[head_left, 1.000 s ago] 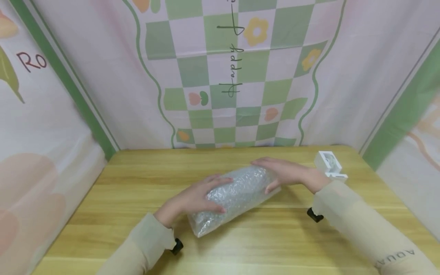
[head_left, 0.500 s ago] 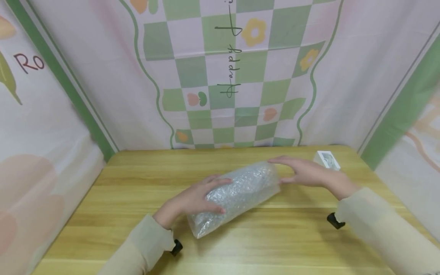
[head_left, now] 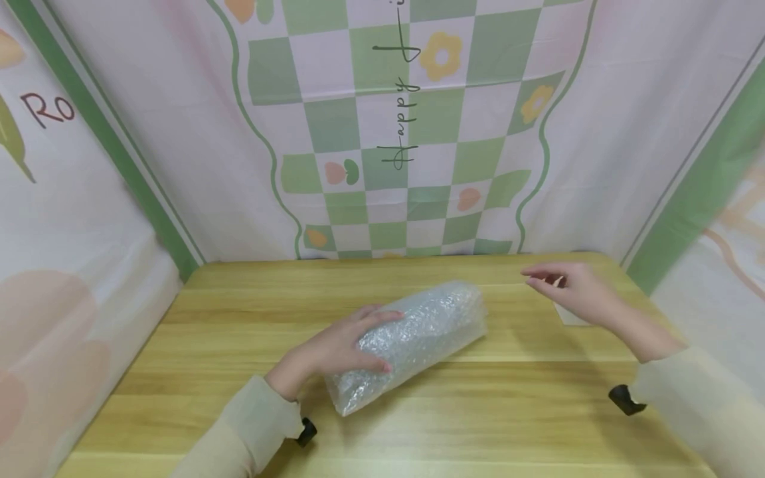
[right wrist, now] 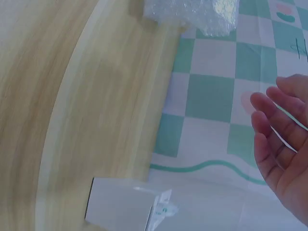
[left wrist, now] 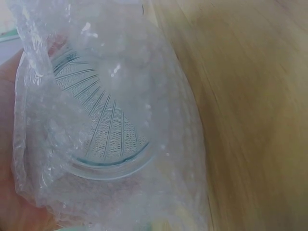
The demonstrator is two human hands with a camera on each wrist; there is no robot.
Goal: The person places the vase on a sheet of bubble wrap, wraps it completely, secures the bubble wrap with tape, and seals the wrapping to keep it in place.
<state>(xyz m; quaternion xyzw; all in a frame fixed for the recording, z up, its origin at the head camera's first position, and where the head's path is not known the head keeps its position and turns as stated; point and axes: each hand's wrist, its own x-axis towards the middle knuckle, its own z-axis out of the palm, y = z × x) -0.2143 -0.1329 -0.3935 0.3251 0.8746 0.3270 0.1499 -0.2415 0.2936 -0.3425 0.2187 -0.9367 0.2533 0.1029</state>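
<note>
A bubble-wrapped bundle (head_left: 427,328) lies slanted across the middle of the table. My left hand (head_left: 340,342) grips its near end from above, thumb on one side and fingers over the other. Through the loose wrap in the left wrist view shows the round, ribbed end of a clear glass piece (left wrist: 113,125). My right hand (head_left: 576,289) hovers at the right with fingers loosely curled and nothing in them. Under it, a white box (right wrist: 120,204) stands on the table, mostly covered by the hand in the head view, with a bit of clear film at its opening.
The wooden table (head_left: 239,312) runs back to a hanging cloth (head_left: 382,119) with a green and white check print. More printed cloth (head_left: 89,219) closes off the left side, and the right side too.
My right hand has let go of the bundle's far end and moved right, over the white box. My left hand and the bundle have stayed in place.
</note>
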